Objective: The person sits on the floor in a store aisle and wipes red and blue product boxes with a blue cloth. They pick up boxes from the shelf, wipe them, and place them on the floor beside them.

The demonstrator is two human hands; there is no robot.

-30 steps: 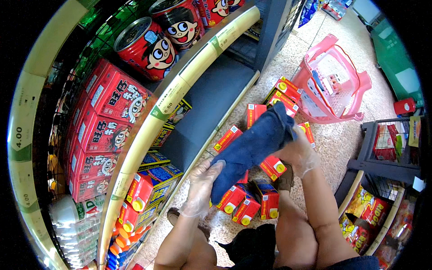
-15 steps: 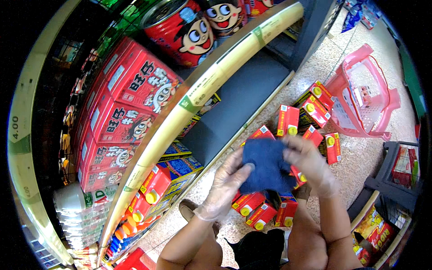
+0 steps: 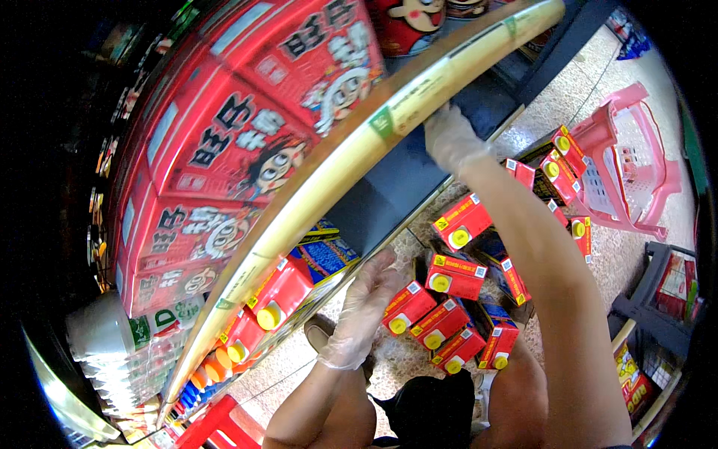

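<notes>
My right hand [image 3: 455, 141], in a clear plastic glove, reaches onto the dark bottom shelf [image 3: 389, 194]. Its fingertips pass behind the pale price rail [image 3: 329, 176], so what they hold is hidden. The dark blue cloth is not clearly visible. My left hand [image 3: 366, 299], also gloved, is by the shelf's front edge, its fingers extended and nothing seen in it. Between my arms, red cartons with yellow caps [image 3: 458, 278] stand in a cluster on the floor. More capped red cartons [image 3: 278, 295] stand at the near end of the shelf.
Above the rail, large red boxes [image 3: 247, 142] are stacked beside clear plastic cups [image 3: 112, 352]. A pink basket [image 3: 636, 165] lies at the far right. Beyond my right arm is a dark rack [image 3: 651, 299] with packages. A red stool-like object [image 3: 221, 426] is at lower left.
My right hand has moved away from the cartons, forward and left onto the shelf. The cloth, earlier between both hands, has left my left hand. The view has shifted toward the shelf.
</notes>
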